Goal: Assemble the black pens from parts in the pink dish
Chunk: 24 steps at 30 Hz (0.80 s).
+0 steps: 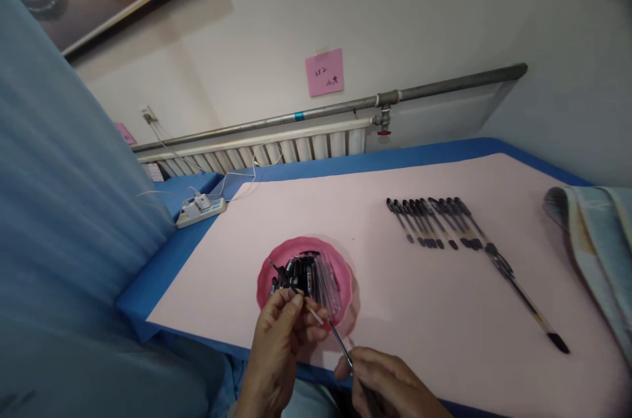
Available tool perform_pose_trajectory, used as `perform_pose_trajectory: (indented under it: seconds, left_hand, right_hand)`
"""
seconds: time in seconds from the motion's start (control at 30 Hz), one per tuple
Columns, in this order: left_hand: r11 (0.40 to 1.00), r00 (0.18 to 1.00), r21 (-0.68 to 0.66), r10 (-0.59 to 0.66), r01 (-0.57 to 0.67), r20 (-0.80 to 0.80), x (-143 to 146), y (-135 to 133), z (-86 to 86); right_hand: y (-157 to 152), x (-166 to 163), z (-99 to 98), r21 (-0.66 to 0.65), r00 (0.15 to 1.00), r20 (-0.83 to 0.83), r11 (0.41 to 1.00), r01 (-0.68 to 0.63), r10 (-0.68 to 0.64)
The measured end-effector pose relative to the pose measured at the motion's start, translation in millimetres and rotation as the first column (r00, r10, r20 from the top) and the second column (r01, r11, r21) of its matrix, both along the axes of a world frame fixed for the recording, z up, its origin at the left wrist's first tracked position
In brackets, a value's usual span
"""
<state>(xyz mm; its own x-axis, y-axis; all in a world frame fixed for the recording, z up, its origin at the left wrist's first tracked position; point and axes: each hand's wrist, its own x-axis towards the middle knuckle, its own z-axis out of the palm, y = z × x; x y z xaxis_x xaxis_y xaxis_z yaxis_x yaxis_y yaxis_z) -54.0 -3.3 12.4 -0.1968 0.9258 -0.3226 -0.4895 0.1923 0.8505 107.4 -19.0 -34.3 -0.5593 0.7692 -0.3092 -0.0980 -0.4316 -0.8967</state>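
A pink bowl (pixel 340 260) near the table's front edge holds several pen parts: black caps and clear barrels. My left hand (pixel 276 352) is closed in a pinch on a thin pen refill (pixel 312 313) just in front of the bowl. My right hand (pixel 390 385), at the bottom edge, is closed around a slim dark pen part (pixel 342 344) that points up toward the left hand's refill. The two pieces nearly meet tip to tip. A row of several assembled black pens (pixel 434 224) lies on the pink table cover (pixel 444 299) to the right.
One longer pen (pixel 528 303) lies slanted at the right end of the row. A folded patterned cloth (pixel 597 240) sits at the far right. A white power strip (pixel 201 210) with cables rests at the back left, before a radiator (pixel 276 151). Blue curtain fabric (pixel 59 207) hangs on the left.
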Motion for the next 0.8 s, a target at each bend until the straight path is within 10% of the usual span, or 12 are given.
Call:
perform_pose_trajectory:
  seconds: [0.23, 0.8]
  left_hand:
    - [0.999, 0.997, 0.006, 0.048, -0.048, -0.063, -8, 2, 0.4]
    - [0.997, 0.944, 0.062, 0.06, -0.042, -0.325, -28, 6, -3.8]
  right_hand:
    - [5, 1, 0.6, -0.171, 0.981, -0.151, 0.981, 0.091, -0.118]
    - [25, 14, 5.4, -0.05, 0.979, -0.067, 0.98, 0.19, -0.193]
